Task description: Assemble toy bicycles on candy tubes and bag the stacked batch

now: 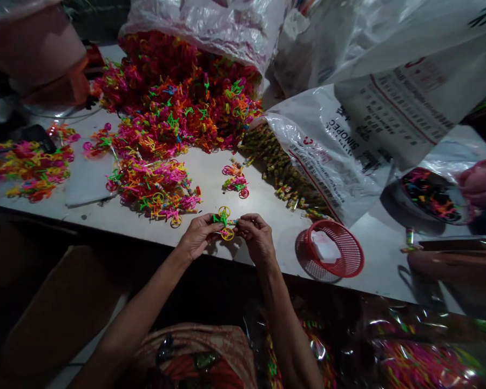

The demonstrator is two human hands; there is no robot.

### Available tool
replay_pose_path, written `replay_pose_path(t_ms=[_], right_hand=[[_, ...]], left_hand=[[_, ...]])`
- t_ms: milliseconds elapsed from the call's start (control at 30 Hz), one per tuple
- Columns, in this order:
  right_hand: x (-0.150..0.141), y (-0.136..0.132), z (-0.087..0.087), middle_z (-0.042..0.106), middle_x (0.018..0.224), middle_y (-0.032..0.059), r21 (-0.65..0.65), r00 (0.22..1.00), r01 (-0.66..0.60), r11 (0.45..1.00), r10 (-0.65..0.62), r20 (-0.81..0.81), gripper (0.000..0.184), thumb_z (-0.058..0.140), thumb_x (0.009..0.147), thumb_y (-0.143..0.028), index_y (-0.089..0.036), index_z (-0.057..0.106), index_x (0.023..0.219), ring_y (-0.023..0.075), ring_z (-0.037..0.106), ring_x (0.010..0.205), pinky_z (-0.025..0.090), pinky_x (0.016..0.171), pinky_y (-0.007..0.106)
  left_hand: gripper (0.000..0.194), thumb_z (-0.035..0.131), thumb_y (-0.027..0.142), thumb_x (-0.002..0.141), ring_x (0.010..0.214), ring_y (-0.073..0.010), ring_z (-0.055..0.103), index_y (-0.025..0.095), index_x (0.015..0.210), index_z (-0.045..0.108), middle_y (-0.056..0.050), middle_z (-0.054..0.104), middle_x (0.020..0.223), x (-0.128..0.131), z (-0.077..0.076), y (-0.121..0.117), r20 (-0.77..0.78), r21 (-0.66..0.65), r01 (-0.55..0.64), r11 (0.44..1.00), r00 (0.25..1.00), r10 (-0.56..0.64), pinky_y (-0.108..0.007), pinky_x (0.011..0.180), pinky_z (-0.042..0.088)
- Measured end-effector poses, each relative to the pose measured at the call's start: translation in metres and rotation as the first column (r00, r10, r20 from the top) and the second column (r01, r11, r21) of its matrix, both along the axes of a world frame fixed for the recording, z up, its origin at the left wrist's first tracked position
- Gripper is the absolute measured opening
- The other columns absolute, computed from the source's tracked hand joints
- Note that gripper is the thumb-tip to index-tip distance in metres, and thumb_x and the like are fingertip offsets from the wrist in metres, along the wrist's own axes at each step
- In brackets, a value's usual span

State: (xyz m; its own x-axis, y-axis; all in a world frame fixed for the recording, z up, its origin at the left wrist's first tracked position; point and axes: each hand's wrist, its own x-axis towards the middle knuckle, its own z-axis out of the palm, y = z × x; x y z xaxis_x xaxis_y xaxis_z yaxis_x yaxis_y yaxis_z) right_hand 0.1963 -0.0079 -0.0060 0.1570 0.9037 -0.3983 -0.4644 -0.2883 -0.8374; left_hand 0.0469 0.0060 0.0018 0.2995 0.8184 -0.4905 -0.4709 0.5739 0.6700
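L hand (198, 235) pinches a green-yellow wheeled plastic piece (222, 218), R hand (259, 236) its small patterned tube (232, 222); twisting too hard w/ fingertip-only grip might snap it.

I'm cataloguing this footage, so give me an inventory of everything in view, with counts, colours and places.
wheeled piece: one, green and yellow, between the hands
large heap: uncountable, multicoloured, centre-left
smaller heap: uncountable, multicoloured, far left
small cluster: few, pink and orange, beyond the hands
sticks: many, yellowish, under the printed bag
printed bag: one, white, right
crinkled bag: one, pinkish white, top
mesh basket: one, red, right
round container: one, pale, far right
tub: one, pinkish, upper left
table: one, white, beneath
left hand: one, at wheeled piece
right hand: one, at wheeled piece
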Motion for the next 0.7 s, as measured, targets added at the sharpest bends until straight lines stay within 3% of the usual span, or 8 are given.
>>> replay_pose_path(t_ms=[567,700], right_hand=[[0.0084,0.0059,-0.0002,0.064,0.052,-0.0013,0.02,0.967,-0.248,0.969,0.247,0.062,0.028,0.081,0.056,-0.041,-0.018,0.068,0.066,0.0084,0.05,0.039,0.039,0.043,0.022],[0.0065,0.0044,0.0023,0.063,0.051,-0.0016,0.039,0.957,-0.271,0.962,0.266,0.115,0.031,0.081,0.058,-0.045,-0.018,0.068,0.066,0.0089,0.05,0.039,0.04,0.042,0.022]], left_hand=[[0.039,0.088,0.028,0.047,0.061,-0.0162,0.067,0.013,0.077,0.07,-0.004,0.072,0.068,-0.0059,0.0009,0.0006,0.019,0.022,0.107,0.994,0.994,-0.108,-0.028,0.065,0.054],[0.041,0.089,0.03,0.045,0.06,-0.0162,0.067,0.013,0.077,0.07,-0.004,0.072,0.068,-0.0066,0.0009,-0.0012,-0.008,0.026,0.074,0.997,0.997,-0.074,-0.028,0.065,0.054]])
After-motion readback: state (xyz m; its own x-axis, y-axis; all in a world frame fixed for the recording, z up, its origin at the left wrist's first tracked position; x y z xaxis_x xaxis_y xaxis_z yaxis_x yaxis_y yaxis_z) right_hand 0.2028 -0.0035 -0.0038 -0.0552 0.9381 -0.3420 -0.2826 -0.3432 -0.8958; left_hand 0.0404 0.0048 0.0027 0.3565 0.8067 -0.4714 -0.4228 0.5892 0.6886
